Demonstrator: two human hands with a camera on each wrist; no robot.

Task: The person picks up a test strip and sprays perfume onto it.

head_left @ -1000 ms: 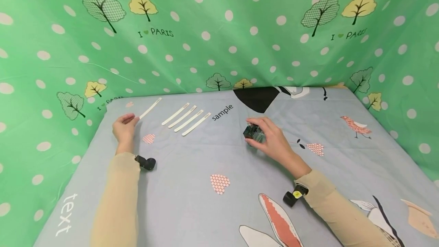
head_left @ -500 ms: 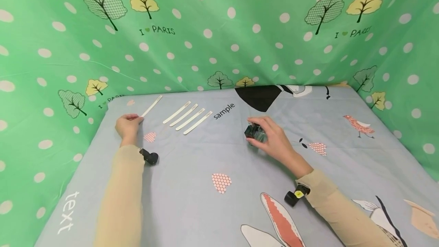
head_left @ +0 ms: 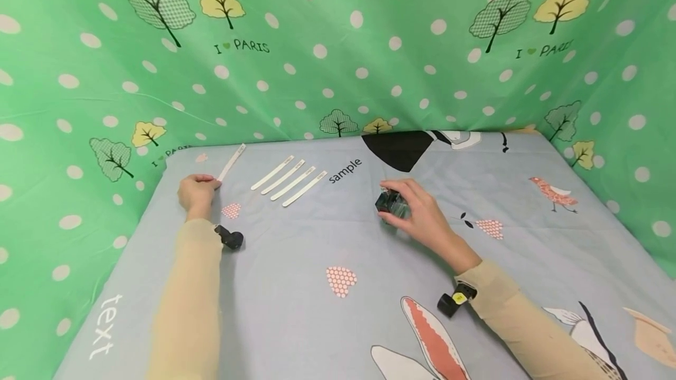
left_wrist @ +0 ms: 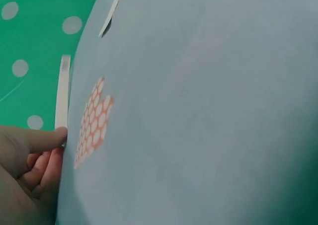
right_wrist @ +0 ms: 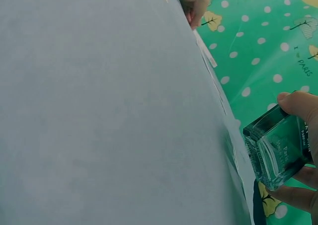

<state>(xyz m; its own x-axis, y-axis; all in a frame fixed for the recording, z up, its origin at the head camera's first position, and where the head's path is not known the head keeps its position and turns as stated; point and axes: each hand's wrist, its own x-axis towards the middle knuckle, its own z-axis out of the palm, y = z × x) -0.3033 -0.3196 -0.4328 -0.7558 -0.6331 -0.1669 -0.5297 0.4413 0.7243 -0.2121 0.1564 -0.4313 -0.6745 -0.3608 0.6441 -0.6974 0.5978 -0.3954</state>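
Note:
My left hand (head_left: pixel 198 195) pinches the lower end of a white paper test strip (head_left: pixel 232 163) between thumb and fingers at the far left of the table. In the left wrist view the strip (left_wrist: pixel 62 93) points away from the thumb, with a small printed mark near its tip. My right hand (head_left: pixel 425 216) grips a dark, see-through glass perfume bottle (head_left: pixel 389 205) by its sides, right of the table's middle. The right wrist view shows the angular bottle (right_wrist: pixel 278 150) tilted, with thumb on one side and fingers on the other; its lettering is only partly legible.
Several more white test strips (head_left: pixel 290 183) lie side by side, slanted, on the grey printed cloth (head_left: pixel 285 286), between my hands. A green dotted curtain (head_left: pixel 296 34) rises behind the table and at both sides.
The pinched strip's far end has swung slightly up and left over the last half second. My left hand sits a little further right than one second ago. My right hand keeps holding the bottle.

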